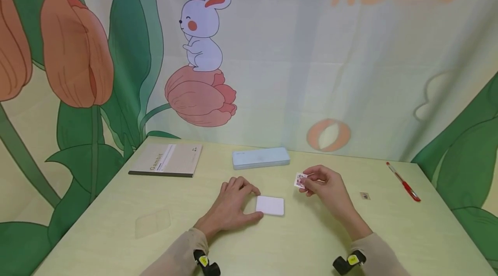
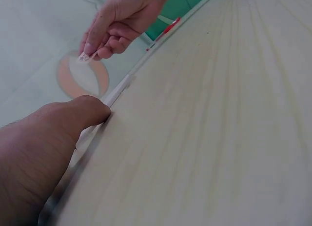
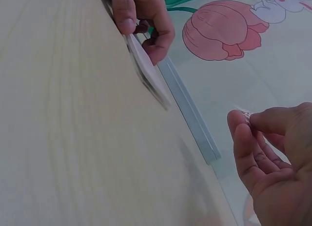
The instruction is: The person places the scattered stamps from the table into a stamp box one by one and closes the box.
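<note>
On the table lies a flat white rectangular block (image 1: 270,205) with rounded corners; its exact kind cannot be told. My left hand (image 1: 233,207) holds its left end, thumb at the near corner and index finger at the far corner. In the right wrist view, the white block (image 3: 148,72) shows edge-on under the left hand (image 3: 144,18). Above the table, to the right of the block, my right hand (image 1: 324,187) pinches a small square sticker-like piece (image 1: 299,180) with a printed picture. Fingertips cover most of that piece (image 3: 245,115) in the right wrist view.
A light blue pencil case (image 1: 260,158) lies at the back middle, left of it a notebook (image 1: 166,159). At the front left is a clear plastic piece (image 1: 153,224). A small printed square (image 1: 364,196) and a red pen (image 1: 403,182) lie to the right. A printed curtain (image 1: 272,51) hangs behind.
</note>
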Tool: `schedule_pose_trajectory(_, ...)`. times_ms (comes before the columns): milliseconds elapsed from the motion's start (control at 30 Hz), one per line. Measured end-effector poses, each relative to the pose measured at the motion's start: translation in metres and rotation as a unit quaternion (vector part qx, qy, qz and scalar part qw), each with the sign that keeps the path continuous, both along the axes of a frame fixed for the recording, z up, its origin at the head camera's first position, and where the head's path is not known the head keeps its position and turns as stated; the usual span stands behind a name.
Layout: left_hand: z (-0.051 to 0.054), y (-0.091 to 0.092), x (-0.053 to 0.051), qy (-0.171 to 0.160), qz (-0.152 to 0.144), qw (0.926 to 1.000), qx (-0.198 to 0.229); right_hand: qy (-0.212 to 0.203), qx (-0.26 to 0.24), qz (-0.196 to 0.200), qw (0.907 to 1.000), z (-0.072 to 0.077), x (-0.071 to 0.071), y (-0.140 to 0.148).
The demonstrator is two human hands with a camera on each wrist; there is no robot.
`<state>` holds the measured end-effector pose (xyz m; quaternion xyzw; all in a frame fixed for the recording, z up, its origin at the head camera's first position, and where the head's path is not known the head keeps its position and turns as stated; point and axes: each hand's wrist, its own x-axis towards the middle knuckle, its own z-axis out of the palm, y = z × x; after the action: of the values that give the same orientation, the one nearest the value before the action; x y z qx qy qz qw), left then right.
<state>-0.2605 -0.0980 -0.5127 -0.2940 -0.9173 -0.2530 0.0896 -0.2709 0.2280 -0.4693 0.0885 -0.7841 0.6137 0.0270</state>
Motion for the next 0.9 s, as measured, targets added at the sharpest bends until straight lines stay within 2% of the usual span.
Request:
schedule_pose_trajectory(267,0.0,0.0,-0.001,0.005,0.001,1.0,-0.005,-0.026,0.036,0.02,0.9988,-0.01,0.006,-0.029)
schedule_pose_trajectory(467,0.001,0.001,0.0,-0.002,0.002,1.0,-0.002,-0.044,0.042,0.052,0.9968,-0.019,0.012,-0.051)
schedule_pose_trajectory(667,0.002,0.001,0.0,-0.006,0.006,0.9999,-0.008,0.017,0.104,0.047,0.9934,-0.025,0.012,-0.067)
schedule_pose_trajectory(900,0.0,0.0,-0.001,-0.003,0.004,0.9999,-0.01,0.071,0.173,0.019,0.9823,-0.03,0.014,-0.081)
